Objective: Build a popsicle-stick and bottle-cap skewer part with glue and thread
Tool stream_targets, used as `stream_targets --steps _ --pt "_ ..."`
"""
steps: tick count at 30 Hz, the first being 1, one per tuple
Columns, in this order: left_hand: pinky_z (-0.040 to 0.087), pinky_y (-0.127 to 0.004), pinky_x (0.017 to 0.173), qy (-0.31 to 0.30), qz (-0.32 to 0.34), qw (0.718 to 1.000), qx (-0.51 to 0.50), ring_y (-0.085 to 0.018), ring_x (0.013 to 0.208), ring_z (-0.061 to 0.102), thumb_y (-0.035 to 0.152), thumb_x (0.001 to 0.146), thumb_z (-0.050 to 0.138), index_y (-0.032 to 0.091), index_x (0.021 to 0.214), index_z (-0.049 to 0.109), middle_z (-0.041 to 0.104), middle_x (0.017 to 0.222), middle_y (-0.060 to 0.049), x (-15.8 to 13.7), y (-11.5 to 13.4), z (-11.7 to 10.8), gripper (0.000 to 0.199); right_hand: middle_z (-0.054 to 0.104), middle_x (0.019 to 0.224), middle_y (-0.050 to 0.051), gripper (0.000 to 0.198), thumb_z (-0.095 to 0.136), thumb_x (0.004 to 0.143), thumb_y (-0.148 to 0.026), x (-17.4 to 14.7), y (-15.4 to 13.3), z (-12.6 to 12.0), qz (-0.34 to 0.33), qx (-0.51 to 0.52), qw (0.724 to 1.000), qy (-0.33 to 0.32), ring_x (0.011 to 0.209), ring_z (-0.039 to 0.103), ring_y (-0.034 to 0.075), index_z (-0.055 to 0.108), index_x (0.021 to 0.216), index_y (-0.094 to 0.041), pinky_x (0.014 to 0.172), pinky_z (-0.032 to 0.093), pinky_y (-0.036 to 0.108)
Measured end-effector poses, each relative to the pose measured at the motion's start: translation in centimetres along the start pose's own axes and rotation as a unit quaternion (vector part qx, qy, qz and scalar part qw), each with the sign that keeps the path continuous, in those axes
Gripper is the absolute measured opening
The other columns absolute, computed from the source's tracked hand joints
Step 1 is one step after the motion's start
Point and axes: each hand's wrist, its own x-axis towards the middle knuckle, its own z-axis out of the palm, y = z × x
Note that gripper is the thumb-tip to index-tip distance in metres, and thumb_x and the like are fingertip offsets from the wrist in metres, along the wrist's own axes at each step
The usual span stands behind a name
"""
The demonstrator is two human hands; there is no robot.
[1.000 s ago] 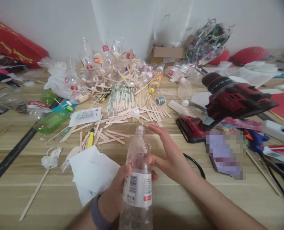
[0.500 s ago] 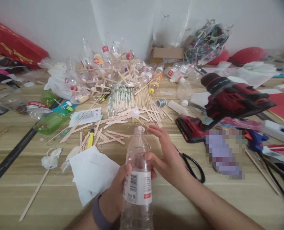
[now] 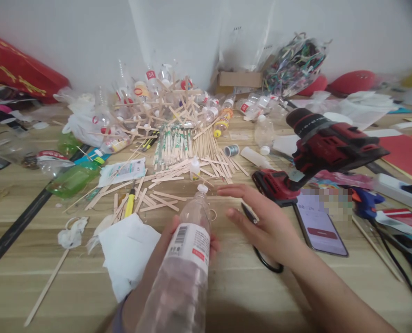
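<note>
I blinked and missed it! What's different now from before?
The clear plastic bottle with a white label has tilted, its bottom swinging left. The right hand has moved right, its thumb now clearly apart from the bottle. The left hand still holds the bottle. The red-and-black power drill and loose flat wooden sticks stayed put.

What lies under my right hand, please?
Part of a black curved handle shows on the table beneath your right hand. The hand covers another part, so I cannot tell the whole tool.
</note>
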Motion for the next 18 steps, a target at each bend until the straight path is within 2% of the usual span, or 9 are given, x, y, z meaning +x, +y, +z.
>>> stream_targets --steps 2,6,7,9,11,13,15,16,18 --pt "0.053 -0.022 0.086 -0.014 -0.008 1.000 0.004 -0.018 0.087 0.071 0.049 0.070 0.079 0.004 0.094 0.074 0.077 0.092 -0.012 -0.2 -0.6 0.7 0.052 0.069 0.118 0.009 0.022 0.052 0.096 -0.029 0.1 0.1 -0.5 0.033 -0.003 0.999 0.024 0.112 0.064 0.021 0.059 0.115 -0.022 0.095 0.051 0.036" --pt "0.051 -0.020 0.053 0.112 0.033 0.993 -0.025 -0.013 0.056 0.066 0.052 0.090 0.053 0.009 0.075 0.072 0.073 0.069 -0.009 0.2 -2.0 0.8 0.050 0.071 0.115 0.008 0.025 0.054 0.093 -0.037 0.2 0.7 -0.8 0.118 0.021 0.991 0.060 0.109 0.066 0.025 0.062 0.112 -0.022 0.094 0.052 0.042" --pt "0.052 -0.021 0.053 0.125 0.038 0.991 -0.030 -0.014 0.055 0.066 0.052 0.090 0.053 0.009 0.074 0.072 0.072 0.065 -0.008 0.2 -2.2 0.8 0.050 0.071 0.115 0.008 0.026 0.055 0.093 -0.038 0.1 0.8 -0.7 0.125 0.029 0.989 0.067 0.109 0.066 0.025 0.062 0.112 -0.022 0.094 0.051 0.043" --pt "0.055 -0.023 0.064 0.130 0.006 0.991 -0.036 -0.017 0.069 0.071 0.054 0.090 0.053 0.006 0.084 0.072 0.074 0.077 -0.012 0.1 -2.3 1.1 0.052 0.071 0.115 0.009 0.027 0.055 0.092 -0.040 0.0 0.8 -0.7 0.125 0.043 0.988 0.074 0.110 0.065 0.025 0.062 0.112 -0.022 0.095 0.050 0.043" --pt "0.056 -0.025 0.078 0.120 0.019 0.992 -0.035 -0.019 0.083 0.072 0.051 0.092 0.052 0.002 0.091 0.071 0.075 0.088 -0.016 -0.1 -2.2 1.7 0.053 0.071 0.115 0.009 0.028 0.055 0.092 -0.040 -0.1 0.8 -0.7 0.120 0.051 0.989 0.075 0.110 0.065 0.024 0.062 0.112 -0.022 0.096 0.049 0.043" --pt "0.057 -0.025 0.070 0.150 -0.002 0.988 -0.028 -0.018 0.078 0.072 0.049 0.096 0.044 0.005 0.090 0.071 0.074 0.087 -0.014 -0.1 -2.0 2.5 0.052 0.071 0.114 0.009 0.027 0.054 0.093 -0.039 -0.1 0.7 -0.7 0.118 0.049 0.989 0.071 0.109 0.065 0.023 0.062 0.112 -0.021 0.096 0.049 0.041" --pt "0.055 -0.022 0.059 0.203 0.072 0.975 -0.045 -0.015 0.063 0.069 0.045 0.097 0.041 0.010 0.075 0.068 0.071 0.069 -0.009 0.0 -1.9 3.0 0.050 0.072 0.113 0.009 0.026 0.053 0.093 -0.037 0.0 0.7 -0.8 0.114 0.038 0.990 0.073 0.107 0.066 0.022 0.063 0.111 -0.021 0.094 0.050 0.039" --pt "0.057 -0.023 0.062 0.212 0.093 0.971 -0.060 -0.016 0.066 0.070 0.041 0.097 0.044 0.010 0.076 0.068 0.071 0.070 -0.009 0.2 -1.9 3.1 0.045 0.072 0.111 0.009 0.026 0.052 0.094 -0.036 0.0 0.7 -1.0 0.114 0.029 0.990 0.076 0.105 0.066 0.022 0.063 0.110 -0.020 0.091 0.051 0.038" --pt "0.058 -0.026 0.073 0.200 0.041 0.976 -0.081 -0.019 0.075 0.072 0.041 0.096 0.047 0.006 0.082 0.068 0.072 0.077 -0.013 0.4 -1.8 2.8 0.043 0.073 0.106 0.009 0.025 0.049 0.094 -0.034 0.2 1.0 -1.4 0.125 -0.004 0.989 0.078 0.096 0.069 0.021 0.063 0.110 -0.020 0.082 0.053 0.034"
